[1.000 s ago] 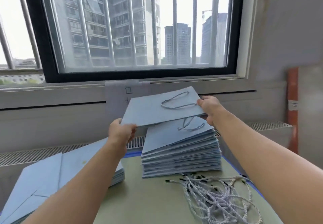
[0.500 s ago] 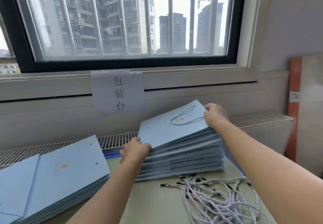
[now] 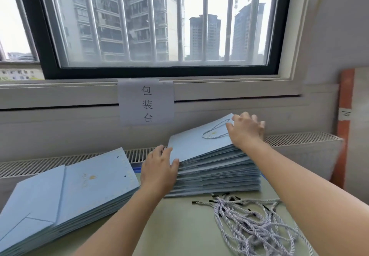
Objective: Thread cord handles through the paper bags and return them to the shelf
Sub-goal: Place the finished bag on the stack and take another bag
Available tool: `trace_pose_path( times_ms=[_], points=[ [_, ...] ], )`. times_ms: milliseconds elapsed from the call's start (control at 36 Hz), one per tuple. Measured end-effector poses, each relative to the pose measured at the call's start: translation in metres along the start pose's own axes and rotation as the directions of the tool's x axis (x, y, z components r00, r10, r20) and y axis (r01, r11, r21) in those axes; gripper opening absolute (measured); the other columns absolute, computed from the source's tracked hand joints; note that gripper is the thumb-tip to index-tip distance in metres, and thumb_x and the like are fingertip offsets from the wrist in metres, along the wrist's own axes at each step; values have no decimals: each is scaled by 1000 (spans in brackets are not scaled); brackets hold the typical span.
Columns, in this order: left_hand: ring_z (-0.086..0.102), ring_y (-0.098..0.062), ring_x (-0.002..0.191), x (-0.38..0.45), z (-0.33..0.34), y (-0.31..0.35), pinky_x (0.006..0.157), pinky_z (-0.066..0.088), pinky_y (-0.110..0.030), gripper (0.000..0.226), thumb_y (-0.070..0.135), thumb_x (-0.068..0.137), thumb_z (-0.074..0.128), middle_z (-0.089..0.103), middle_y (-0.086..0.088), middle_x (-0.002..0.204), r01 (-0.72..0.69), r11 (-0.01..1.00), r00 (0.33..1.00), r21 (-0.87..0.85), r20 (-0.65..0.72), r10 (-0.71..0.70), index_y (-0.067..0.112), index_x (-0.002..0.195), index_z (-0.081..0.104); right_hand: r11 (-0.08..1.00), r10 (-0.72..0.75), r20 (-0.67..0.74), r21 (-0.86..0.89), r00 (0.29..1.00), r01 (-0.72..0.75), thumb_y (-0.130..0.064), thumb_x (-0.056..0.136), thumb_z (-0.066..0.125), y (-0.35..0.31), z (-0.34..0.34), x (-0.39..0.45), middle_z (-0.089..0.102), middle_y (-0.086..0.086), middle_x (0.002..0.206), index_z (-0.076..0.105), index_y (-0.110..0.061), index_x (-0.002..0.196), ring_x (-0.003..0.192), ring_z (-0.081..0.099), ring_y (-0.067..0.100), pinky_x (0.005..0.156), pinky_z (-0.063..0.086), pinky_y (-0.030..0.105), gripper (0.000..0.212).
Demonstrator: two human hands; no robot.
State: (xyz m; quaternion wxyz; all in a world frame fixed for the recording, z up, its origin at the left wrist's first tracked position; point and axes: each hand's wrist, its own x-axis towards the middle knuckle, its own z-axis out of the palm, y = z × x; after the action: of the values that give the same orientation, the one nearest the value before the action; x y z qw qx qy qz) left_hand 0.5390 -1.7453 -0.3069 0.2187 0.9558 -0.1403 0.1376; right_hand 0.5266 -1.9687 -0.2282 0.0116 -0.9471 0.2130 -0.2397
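A stack of flat light-blue paper bags with cord handles [image 3: 215, 167] stands at the back of the table. Its top bag [image 3: 197, 143] shows a looped cord handle [image 3: 214, 132]. My left hand [image 3: 159, 170] rests against the stack's left side with straight fingers, the thumb at the top bag's corner. My right hand [image 3: 246, 130] lies flat on the top bag's far right end, fingers spread. A second stack of blue bags without handles [image 3: 65, 197] lies at the left. A heap of loose white-grey cords [image 3: 253, 221] lies at the front right.
The olive table top [image 3: 175, 225] runs under everything. A slatted radiator cover [image 3: 299, 137] runs behind it below a barred window [image 3: 155, 22]. A paper sign [image 3: 146, 101] hangs on the sill. An orange-edged board [image 3: 346, 119] leans at the right wall.
The bag I held in the air has come down onto the right stack. My grips on its ends have loosened to flat hands; the left hand moved to the stack's side.
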Motion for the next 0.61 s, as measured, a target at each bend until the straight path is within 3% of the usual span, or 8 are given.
trace_pose_path(
  times_ms=[167, 222, 306, 389, 472, 528, 556, 611],
  points=[
    [19, -17, 146, -54, -39, -46, 118, 12, -36, 65, 58, 96, 14, 21, 1, 160, 36, 983, 992, 179, -128, -13, 26, 151, 28, 982, -172, -112, 58, 979, 179, -26, 97, 43, -45, 6, -47, 48, 6, 130, 54, -16, 126, 117, 45, 25, 96, 35, 40, 33],
    [10, -19, 148, -71, -49, -64, 119, 2, -45, 81, 70, 87, 1, 12, 0, 162, 120, 940, 992, 320, -65, -105, 27, 154, 17, 963, -257, -110, 57, 960, 264, -26, 97, 42, -63, 12, -71, 50, 5, 126, 54, -16, 126, 115, 47, 24, 96, 37, 38, 33],
    [-7, -23, 151, -92, -57, -86, 115, -9, -56, 84, 74, 90, 12, 1, -4, 164, 172, 831, 966, 529, 74, -247, 25, 155, -7, 923, -366, -57, 106, 929, 370, -25, 98, 41, -87, 22, -104, 52, 2, 124, 54, -18, 124, 114, 47, 22, 95, 36, 36, 30],
    [-1, -23, 151, -110, -59, -96, 115, -7, -58, 83, 71, 93, 18, 5, -3, 164, 139, 798, 951, 586, 147, -274, 24, 155, -9, 888, -431, 14, 184, 902, 422, -25, 99, 36, -107, 27, -129, 56, 3, 119, 57, -18, 117, 111, 50, 22, 92, 38, 36, 28],
    [30, -22, 143, -130, -53, -103, 116, 14, -51, 69, 53, 95, 46, 33, -2, 154, 88, 848, 983, 522, 95, -160, 23, 153, 23, 872, -423, 76, 305, 903, 383, -31, 101, 32, -117, 27, -147, 56, 4, 114, 58, -15, 113, 105, 54, 24, 84, 41, 35, 33],
    [64, -25, 105, -138, -52, -110, 98, 44, -49, 54, 21, 68, 76, 66, -3, 114, 27, 884, 999, 467, -28, -16, 17, 121, 64, 861, -404, 85, 372, 911, 347, -34, 102, 29, -121, 28, -156, 55, 4, 112, 59, -14, 109, 98, 56, 24, 75, 39, 33, 36],
    [69, -25, 82, -141, -51, -114, 83, 53, -44, 45, 9, 55, 76, 70, -3, 92, -11, 877, 994, 480, -92, 63, 16, 100, 72, 858, -400, 91, 387, 912, 337, -35, 102, 28, -121, 27, -160, 55, 4, 110, 58, -14, 106, 96, 56, 24, 71, 37, 32, 37],
    [67, -23, 64, -147, -57, -112, 64, 55, -34, 37, 4, 49, 64, 69, 0, 74, -41, 870, 976, 491, -167, 140, 16, 82, 74, 863, -378, 129, 406, 917, 299, -42, 101, 25, -120, 26, -164, 58, 4, 106, 57, -15, 99, 93, 57, 24, 69, 36, 32, 42]
  ],
)
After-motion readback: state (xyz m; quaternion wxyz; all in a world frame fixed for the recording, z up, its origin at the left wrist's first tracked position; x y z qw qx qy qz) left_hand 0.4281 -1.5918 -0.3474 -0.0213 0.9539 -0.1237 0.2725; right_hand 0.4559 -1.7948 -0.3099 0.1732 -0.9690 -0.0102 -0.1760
